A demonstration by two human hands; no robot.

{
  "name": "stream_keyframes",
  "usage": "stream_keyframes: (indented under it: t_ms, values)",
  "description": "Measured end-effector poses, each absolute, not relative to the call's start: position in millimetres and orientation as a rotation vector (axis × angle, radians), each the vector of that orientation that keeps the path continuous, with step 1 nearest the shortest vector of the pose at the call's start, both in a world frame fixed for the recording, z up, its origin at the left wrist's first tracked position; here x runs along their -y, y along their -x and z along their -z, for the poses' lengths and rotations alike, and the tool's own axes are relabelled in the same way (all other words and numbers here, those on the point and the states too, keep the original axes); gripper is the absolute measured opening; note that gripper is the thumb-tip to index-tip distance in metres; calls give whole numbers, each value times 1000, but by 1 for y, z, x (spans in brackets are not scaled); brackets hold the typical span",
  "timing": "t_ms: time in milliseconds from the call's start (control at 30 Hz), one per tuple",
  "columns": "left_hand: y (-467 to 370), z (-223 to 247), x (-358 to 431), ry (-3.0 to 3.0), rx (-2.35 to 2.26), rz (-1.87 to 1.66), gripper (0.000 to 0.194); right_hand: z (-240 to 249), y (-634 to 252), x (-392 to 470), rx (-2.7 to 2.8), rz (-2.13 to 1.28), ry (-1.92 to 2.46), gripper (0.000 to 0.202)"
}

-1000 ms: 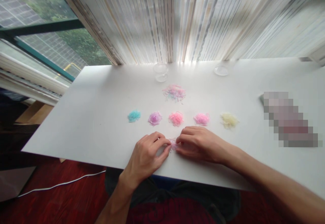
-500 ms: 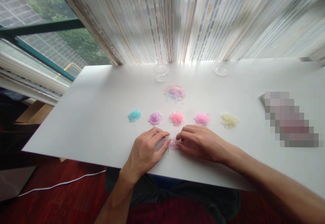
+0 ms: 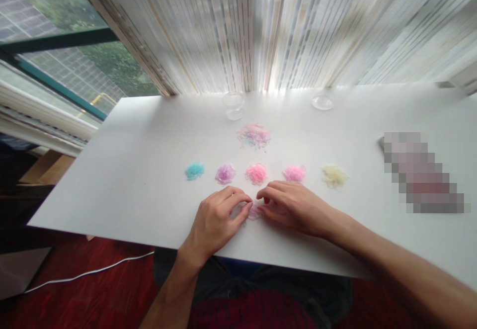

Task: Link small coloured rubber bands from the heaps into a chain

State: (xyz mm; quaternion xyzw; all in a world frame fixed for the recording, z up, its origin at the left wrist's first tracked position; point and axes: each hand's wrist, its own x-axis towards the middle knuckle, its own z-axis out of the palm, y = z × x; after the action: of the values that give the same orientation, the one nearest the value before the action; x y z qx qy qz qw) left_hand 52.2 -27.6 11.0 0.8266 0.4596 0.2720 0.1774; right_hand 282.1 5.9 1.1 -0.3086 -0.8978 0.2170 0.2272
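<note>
Between my hands, near the table's front edge, lies a small pile of pale pink and lilac bands [image 3: 254,213]. My left hand [image 3: 219,217] is at its left side, thumb and index fingertips pinched together; whatever they hold is too small to make out. My right hand [image 3: 288,207] rests at its right side, fingers curled with a gap between thumb and index, the thumb side touching the pile. Beyond the hands is a row of sorted piles: teal [image 3: 195,171], purple [image 3: 225,174], coral pink [image 3: 256,174], bright pink [image 3: 294,173] and pale yellow [image 3: 334,175].
A mixed-colour pile [image 3: 254,136] lies behind the row. Farther back are a clear round container [image 3: 233,106] and a clear lid [image 3: 322,102]. A pixelated object [image 3: 423,172] lies at the right on the white table [image 3: 112,180]. A striped curtain [image 3: 231,31] hangs behind.
My left thumb and index fingertips have closed into a pinch and lifted slightly at the pile. My right hand has barely moved. The whole view has shifted slightly.
</note>
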Motion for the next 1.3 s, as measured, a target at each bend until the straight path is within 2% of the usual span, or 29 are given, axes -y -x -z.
stream_keyframes:
  t_ms: [267, 567, 800, 1300]
  values:
    - [-52, -7, 27, -2312, -1147, -977, 6, -4, -282, -6, 2436, -480, 759, 16]
    - [-55, 4, 26, -2000, -1068, -1181, 9, -6, -282, -6, 2376, -374, 725, 16]
    - [-54, 4, 29, -1919, -1154, -1173, 5, -7, -283, -5, 2377, -371, 716, 17]
    - [-55, 5, 30, -1981, -1105, -1178, 9, -7, -281, -6, 2362, -368, 706, 18]
